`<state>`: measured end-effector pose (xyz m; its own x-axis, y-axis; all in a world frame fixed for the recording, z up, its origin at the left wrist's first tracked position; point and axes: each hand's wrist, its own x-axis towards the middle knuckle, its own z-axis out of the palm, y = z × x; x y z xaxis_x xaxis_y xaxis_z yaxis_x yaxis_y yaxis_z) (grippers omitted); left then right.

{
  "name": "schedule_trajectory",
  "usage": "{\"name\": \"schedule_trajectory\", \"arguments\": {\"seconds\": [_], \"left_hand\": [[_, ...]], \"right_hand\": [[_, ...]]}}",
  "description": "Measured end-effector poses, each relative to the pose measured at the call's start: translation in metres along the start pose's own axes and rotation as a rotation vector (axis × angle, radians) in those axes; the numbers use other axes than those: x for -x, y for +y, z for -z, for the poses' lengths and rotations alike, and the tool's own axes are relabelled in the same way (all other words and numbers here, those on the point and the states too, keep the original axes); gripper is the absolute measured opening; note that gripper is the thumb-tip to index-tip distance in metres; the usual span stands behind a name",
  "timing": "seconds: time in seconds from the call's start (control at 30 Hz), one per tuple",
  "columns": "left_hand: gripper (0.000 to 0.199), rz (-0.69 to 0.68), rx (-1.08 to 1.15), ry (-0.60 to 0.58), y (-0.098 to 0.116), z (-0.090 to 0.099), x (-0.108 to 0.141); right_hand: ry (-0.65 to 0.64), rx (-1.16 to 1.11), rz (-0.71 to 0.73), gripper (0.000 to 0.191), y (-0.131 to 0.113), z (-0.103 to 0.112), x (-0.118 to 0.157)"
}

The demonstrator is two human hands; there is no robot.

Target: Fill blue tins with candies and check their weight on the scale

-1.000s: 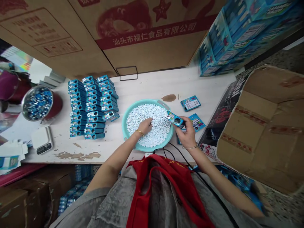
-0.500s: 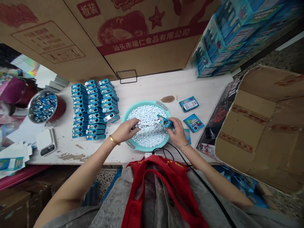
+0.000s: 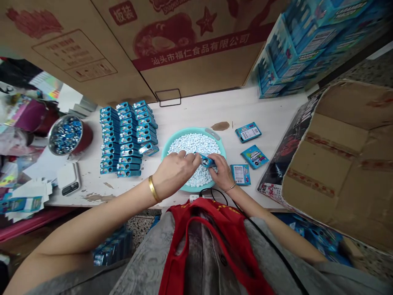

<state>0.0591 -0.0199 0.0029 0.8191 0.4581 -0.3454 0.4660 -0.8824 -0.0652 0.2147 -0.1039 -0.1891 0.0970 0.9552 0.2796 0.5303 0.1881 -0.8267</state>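
One blue box [image 3: 207, 161] sits in the right hand [image 3: 222, 173] — left hand [image 3: 177, 170] alongside.

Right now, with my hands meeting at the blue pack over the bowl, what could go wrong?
The blue pack might slip from the right hand into the white pellets. The black cable runs beside the right forearm, so it could snag. The askew pack near the rows might get knocked if the left hand swings wide.
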Motion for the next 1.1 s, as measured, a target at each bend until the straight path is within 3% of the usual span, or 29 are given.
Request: {"name": "schedule_trajectory", "arguments": {"seconds": [0.13,0.27,0.37,0.43,0.53,0.63,0.7,0.8,0.9,0.97,1.1], "left_hand": [[0.022,-0.039,0.13,0.087,-0.019,-0.009,0.007],[0.053,-0.111,0.359,0.183,-0.034,-0.055,-0.009],[0.035,-0.128,0.461,0.133,-0.029,-0.087,-0.026],[0.026,-0.095,0.506,0.124,-0.025,-0.096,-0.027],[0.026,0.014,0.565,0.205,-0.031,-0.096,-0.007],[0.027,0.219,0.591,0.307,-0.058,-0.096,0.028],[0.027,0.365,0.561,0.335,-0.085,-0.106,0.053],[0.026,0.529,0.484,0.294,-0.125,-0.138,0.081],[0.029,0.581,0.434,0.222,-0.154,-0.182,0.089],[0.028,0.584,0.396,0.199,-0.162,-0.205,0.086],[0.03,0.59,0.36,0.252,-0.161,-0.221,0.078]], "right_hand": [[0.018,-0.026,-0.023,0.037,-0.002,0.001,0.002],[-0.001,0.005,-0.051,0.034,-0.008,-0.003,0.003],[-0.023,0.059,-0.096,0.034,-0.007,-0.002,0.004],[-0.014,0.105,-0.164,0.042,0.0,0.009,0.007],[0.054,0.199,-0.347,0.052,0.023,0.04,0.018],[0.022,0.301,-0.549,0.062,0.057,0.066,0.034],[-0.09,0.399,-0.738,0.08,0.074,0.071,0.044],[-0.164,0.464,-0.862,0.106,0.088,0.058,0.052],[-0.162,0.484,-0.865,0.11,0.098,0.038,0.048],[-0.129,0.469,-0.817,0.105,0.104,0.031,0.042],[-0.015,0.382,-0.648,0.102,0.106,0.043,0.034]]}}
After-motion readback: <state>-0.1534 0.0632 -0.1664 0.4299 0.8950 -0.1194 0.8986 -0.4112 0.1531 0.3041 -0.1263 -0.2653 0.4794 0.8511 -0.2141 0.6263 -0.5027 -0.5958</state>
